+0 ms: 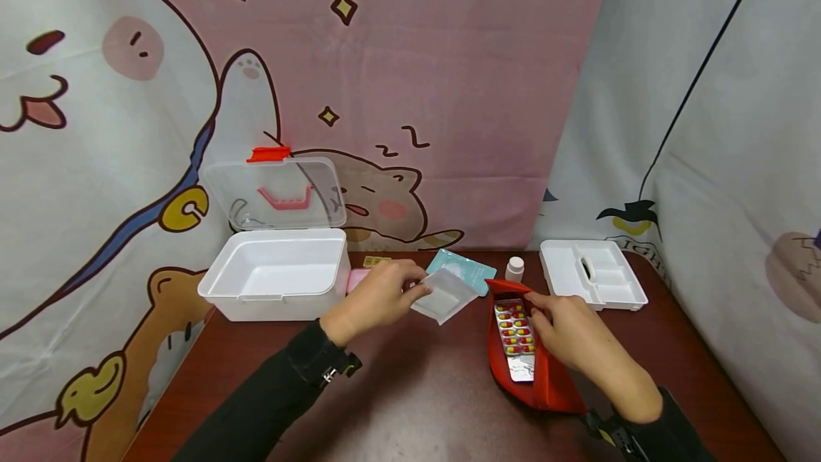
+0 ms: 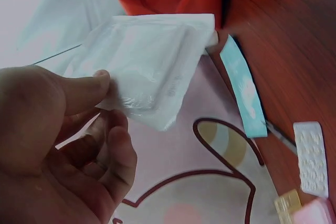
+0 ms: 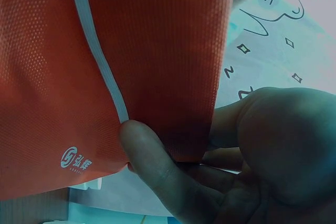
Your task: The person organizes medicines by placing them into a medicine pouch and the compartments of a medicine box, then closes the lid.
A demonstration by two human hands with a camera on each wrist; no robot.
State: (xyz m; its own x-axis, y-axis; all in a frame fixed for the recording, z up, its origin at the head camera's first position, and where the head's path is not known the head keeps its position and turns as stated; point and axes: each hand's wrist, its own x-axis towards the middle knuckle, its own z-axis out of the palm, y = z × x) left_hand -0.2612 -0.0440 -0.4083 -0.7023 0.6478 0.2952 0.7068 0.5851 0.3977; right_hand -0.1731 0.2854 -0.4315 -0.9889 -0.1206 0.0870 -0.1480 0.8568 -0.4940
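Observation:
My left hand (image 1: 378, 296) pinches a flat, translucent white packet (image 1: 445, 296) by one edge, above the table and left of a red zippered-looking pouch (image 1: 559, 383). In the left wrist view a white folded pad, like gauze, shows through the packet (image 2: 149, 64). My right hand (image 1: 567, 326) grips the pouch at its opening, thumb on the outer face beside a grey strip (image 3: 100, 51). At the pouch's mouth sits a blister pack of red and yellow capsules (image 1: 515, 334); whatever lies deeper is hidden.
Behind the held packet lies a light blue packet (image 1: 467, 269), with a white bottle (image 1: 514, 269) beside it. A white box (image 1: 276, 307) stands at left, its clear lid (image 1: 282, 191) raised. A white compartment tray (image 1: 596, 276) is at right. Another blister pack (image 2: 311, 158) lies near a pink item (image 2: 315, 213).

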